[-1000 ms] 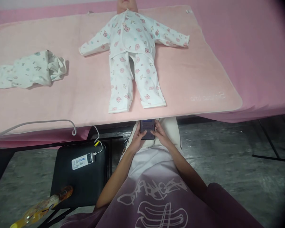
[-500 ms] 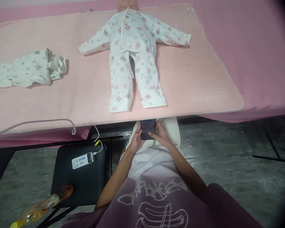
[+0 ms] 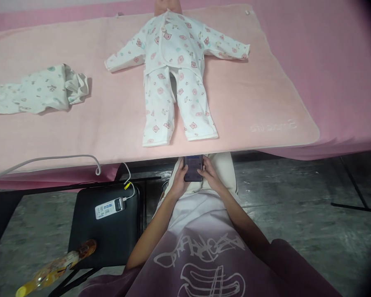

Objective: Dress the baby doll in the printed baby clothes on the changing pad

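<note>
Over my lap, just below the table's front edge, a smartphone (image 3: 193, 170) with a lit, dark screen is held between both hands. My left hand (image 3: 179, 181) wraps its left side, thumb along the edge. On the other side, my right hand (image 3: 210, 176) grips it, with the thumb near the lower right of the screen. The phone's top end is hidden under the table edge. Beyond it on the table lies a doll (image 3: 168, 5) in a white baby top (image 3: 176, 41) and matching baby trousers (image 3: 181, 107) with pink animal prints.
A pink mat (image 3: 250, 95) covers the table, with a crumpled printed baby garment (image 3: 43, 90) at left. A black stool (image 3: 111, 239) holds a power bank (image 3: 109, 208) on a white cable (image 3: 64, 156) and a yellow-capped bottle (image 3: 55, 268). Thin metal legs (image 3: 355, 206) stand at right.
My right thumb has moved from the lower middle of the phone screen back toward its right edge. The view has shifted very slightly; the clothes and stool have stayed in place.
</note>
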{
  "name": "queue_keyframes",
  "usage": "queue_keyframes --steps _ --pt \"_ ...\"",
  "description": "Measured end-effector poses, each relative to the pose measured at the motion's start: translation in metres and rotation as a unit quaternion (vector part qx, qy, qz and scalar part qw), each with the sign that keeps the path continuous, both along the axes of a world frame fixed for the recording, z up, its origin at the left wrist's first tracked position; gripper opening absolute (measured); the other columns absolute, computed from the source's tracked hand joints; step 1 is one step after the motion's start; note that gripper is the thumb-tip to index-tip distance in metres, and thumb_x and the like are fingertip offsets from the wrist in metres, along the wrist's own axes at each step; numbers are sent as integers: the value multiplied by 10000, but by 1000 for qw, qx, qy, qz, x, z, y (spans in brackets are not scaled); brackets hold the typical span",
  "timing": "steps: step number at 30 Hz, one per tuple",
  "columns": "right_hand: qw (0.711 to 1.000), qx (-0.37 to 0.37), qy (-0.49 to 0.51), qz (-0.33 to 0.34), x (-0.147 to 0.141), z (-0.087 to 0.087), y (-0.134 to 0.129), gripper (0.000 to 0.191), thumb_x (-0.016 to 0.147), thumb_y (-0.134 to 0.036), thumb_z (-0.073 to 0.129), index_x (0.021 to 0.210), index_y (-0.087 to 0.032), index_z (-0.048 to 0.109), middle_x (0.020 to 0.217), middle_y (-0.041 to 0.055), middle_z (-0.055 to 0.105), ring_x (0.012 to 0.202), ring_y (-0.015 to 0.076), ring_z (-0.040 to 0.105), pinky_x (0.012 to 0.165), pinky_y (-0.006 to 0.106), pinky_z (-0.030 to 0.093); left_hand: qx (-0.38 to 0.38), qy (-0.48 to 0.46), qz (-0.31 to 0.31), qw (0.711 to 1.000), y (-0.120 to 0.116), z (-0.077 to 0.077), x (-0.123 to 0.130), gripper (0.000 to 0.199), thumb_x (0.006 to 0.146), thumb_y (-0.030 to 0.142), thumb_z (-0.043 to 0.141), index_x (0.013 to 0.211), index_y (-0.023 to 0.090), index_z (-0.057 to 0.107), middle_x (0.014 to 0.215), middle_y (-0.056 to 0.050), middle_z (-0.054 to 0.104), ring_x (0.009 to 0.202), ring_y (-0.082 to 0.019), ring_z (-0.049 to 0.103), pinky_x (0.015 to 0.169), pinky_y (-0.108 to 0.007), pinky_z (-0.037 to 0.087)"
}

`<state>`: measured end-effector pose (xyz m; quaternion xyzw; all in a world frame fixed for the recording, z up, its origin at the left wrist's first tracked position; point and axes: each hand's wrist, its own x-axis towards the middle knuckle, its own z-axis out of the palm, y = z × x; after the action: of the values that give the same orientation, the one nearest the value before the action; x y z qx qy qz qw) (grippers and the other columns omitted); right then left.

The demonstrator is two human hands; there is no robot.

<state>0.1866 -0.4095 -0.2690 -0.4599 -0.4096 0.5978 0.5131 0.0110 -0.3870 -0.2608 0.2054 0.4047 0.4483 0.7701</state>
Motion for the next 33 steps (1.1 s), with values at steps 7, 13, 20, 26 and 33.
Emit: queue_keyframes --steps 7,13,20,26,33 --pt "1000 12 -17 12 2 -8 -1 948 998 -632 866 1806 -377 442 1714 84 593 1557 324 586 1418 506 421 0 -36 -37 999 -1 11 -6 876 962 462 921 1762 336 590 1795 -76 607 1766 -348 459 1442 -513 422" --pt "999 24 -25 18 3 -11 -2 1006 1004 -651 866 1839 -350 393 1724 102 580 1602 320 548 1440 507 392 17 -31 -44 998 -2 15 -8 866 942 446 930 1739 317 618 1808 -87 589 1761 -366 459 1445 -519 411" --pt "1000 2 -20 12 3 -3 -1 986 979 -652 869 1812 -352 434 1701 100 595 1608 333 547 1441 525 396 10 -9 -50 999 -3 7 -8 1054 880 379 1001 1814 357 513 1804 -93 590 1757 -366 468 1458 -537 392" --pt "1000 -7 -13 18 4 4 0 946 993 -620 838 1814 -351 453 1694 88 616 1664 327 505 1468 524 356 25 37 -36 998 -5 5 -6 1016 886 385 1010 1794 371 553 1810 -90 584 1742 -385 487 1462 -539 387" --pt "999 20 -3 38 9 -14 -1 985 974 -542 904 1830 -403 438 1740 60 576 1626 311 550 1468 540 368 19 -25 -54 998 -3 10 -10 1002 899 397 971 1800 351 534 1807 -98 586 1747 -372 479 1440 -540 413"
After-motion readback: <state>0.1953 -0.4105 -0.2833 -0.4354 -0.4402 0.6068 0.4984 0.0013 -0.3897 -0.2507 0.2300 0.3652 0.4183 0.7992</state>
